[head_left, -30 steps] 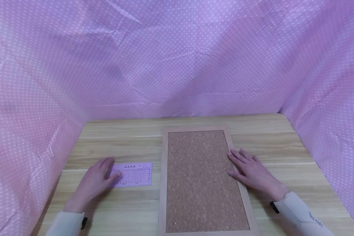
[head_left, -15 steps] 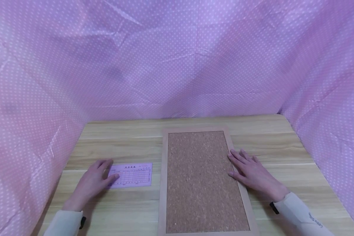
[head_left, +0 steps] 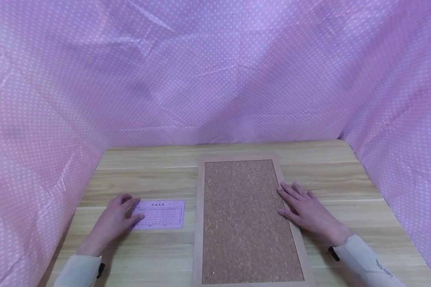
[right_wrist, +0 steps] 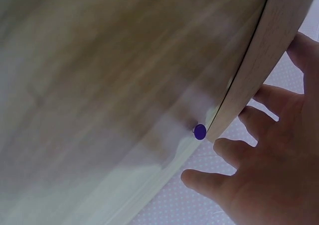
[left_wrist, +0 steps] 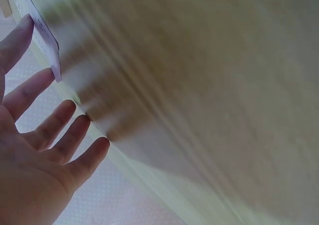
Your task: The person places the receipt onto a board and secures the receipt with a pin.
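A pink printed receipt slip (head_left: 161,215) with a ruled grid lies on the table left of a wood-framed cork board (head_left: 248,219). My left hand (head_left: 113,221) is at the slip's left end, thumb over its face and index finger at its upper corner. In the left wrist view the fingers (left_wrist: 65,153) are spread and fairly straight, two of them right at the slip's edge (left_wrist: 44,33). My right hand (head_left: 310,213) rests with extended fingers on the right side of the board's frame (right_wrist: 269,46).
In the right wrist view a purple round-headed pin (right_wrist: 200,132) stands beside the frame, under the right hand and hidden from the head view. Pink dotted cloth (head_left: 219,79) surrounds the wooden table (head_left: 147,159) at the back and sides.
The receipt slip has shifted slightly toward me, with small movements of the left hand's fingers. Right hand and cork board have stayed in place.
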A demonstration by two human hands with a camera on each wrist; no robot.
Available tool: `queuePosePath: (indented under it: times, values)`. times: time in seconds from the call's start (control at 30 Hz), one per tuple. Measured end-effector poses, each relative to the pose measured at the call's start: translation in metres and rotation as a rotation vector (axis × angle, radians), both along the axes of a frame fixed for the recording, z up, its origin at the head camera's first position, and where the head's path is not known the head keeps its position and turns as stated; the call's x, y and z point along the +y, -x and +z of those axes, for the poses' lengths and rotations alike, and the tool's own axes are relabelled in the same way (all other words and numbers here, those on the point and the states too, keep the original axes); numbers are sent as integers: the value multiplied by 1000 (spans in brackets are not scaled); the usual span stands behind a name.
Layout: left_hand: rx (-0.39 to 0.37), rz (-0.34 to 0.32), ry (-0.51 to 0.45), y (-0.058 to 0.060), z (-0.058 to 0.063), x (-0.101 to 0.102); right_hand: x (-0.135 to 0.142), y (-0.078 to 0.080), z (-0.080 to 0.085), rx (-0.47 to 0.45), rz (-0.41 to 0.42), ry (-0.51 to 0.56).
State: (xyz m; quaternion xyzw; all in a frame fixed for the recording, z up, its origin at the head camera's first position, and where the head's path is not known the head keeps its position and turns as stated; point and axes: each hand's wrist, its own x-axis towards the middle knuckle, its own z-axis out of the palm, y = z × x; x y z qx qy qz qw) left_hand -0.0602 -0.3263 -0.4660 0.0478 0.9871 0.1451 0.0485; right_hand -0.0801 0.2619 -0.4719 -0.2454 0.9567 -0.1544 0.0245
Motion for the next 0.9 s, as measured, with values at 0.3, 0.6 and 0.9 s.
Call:
queuePosePath:
  times: [0.3,0.6,0.9]
  values:
    - [57,-10,-113,2,-2,-1,1,0,-1,1,3,2]
    - [28,41,-223,-1,-1,-3,1,0,-3,8,7,5]
    - [40,68,-304,-5,-2,-5,2,1,-5,9,7,1]
